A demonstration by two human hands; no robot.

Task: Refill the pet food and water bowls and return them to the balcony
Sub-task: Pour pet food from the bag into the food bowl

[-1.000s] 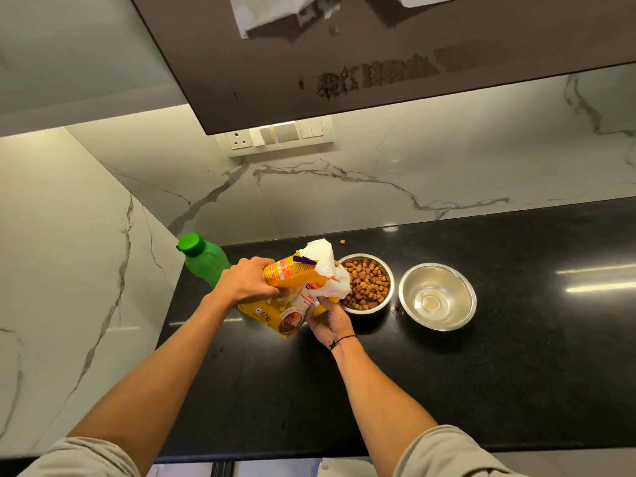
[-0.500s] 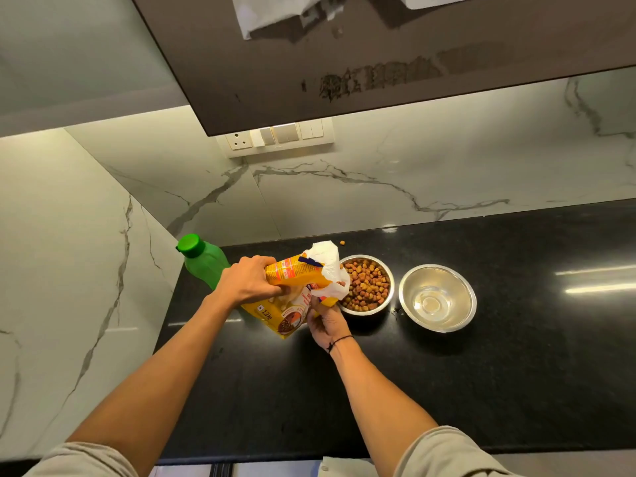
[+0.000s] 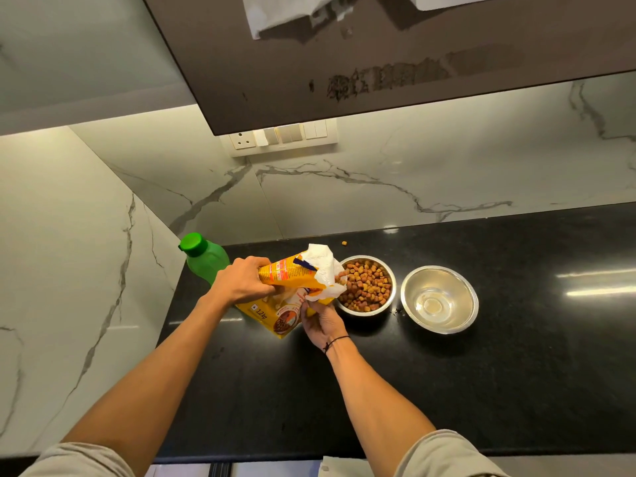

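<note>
My left hand (image 3: 241,282) and right hand (image 3: 321,321) both clamp the yellow food bag (image 3: 287,294), its mouth at the food bowl's (image 3: 366,287) nine o'clock rim.

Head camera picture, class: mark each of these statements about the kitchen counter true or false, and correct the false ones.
1. Both hands hold the yellow pet food bag. True: the left hand grips its upper part, the right hand its lower edge.
2. The bowl of kibble stands right of the other steel bowl. False: it stands left of it, next to the bag.
3. The green bottle has its cap off. False: the green cap is on.
4. One piece of kibble lies on the black counter behind the bowls. True.
5. The other steel bowl is heaped with kibble. False: it holds no kibble; its shiny bottom shows.
</note>
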